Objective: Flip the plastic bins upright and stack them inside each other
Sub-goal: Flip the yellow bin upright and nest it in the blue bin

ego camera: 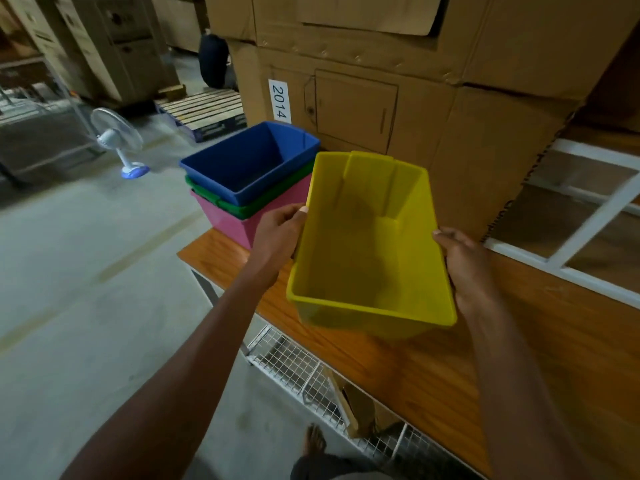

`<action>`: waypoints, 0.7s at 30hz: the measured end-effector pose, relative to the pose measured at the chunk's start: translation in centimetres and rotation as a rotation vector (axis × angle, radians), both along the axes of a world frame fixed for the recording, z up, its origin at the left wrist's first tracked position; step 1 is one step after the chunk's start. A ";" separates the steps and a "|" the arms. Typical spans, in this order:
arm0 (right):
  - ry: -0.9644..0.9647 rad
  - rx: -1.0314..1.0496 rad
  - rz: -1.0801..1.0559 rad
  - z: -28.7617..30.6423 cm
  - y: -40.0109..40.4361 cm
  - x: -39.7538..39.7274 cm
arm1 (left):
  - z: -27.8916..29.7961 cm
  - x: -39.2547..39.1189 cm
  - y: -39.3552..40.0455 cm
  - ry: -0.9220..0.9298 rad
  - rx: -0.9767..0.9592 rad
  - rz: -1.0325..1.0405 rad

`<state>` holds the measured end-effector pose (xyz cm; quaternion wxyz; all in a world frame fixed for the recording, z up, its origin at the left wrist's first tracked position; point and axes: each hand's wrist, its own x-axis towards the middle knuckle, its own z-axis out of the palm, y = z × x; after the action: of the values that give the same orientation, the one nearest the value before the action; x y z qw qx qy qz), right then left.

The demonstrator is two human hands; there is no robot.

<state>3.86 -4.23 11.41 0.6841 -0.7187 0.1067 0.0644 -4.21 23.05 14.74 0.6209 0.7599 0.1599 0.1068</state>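
Note:
A yellow plastic bin [367, 258] is upright and empty, held above the wooden table [450, 368]. My left hand [277, 233] grips its left long rim and my right hand [465, 268] grips its right long rim. To the left of it, at the table's far end, stands a nested stack: a blue bin [242, 164] on top, inside a green bin [256, 207], inside a pink bin [228, 216]. All three are upright. The yellow bin's far left corner sits close beside the stack.
Large cardboard boxes [381, 98] stand behind the table. A white frame [581, 223] leans at the right. A wire shelf [304, 372] hangs under the table. On the concrete floor to the left are a small fan [117, 140] and a pallet [204, 112].

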 end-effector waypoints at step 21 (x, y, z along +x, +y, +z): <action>-0.202 -0.047 -0.165 10.4 16.7 12.6 | 7.7 22.0 18.6 -0.115 -0.081 -0.267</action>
<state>16.49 12.50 21.77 0.6771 -0.7262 0.0976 -0.0674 17.75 41.68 22.43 0.6678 0.7414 0.0258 0.0602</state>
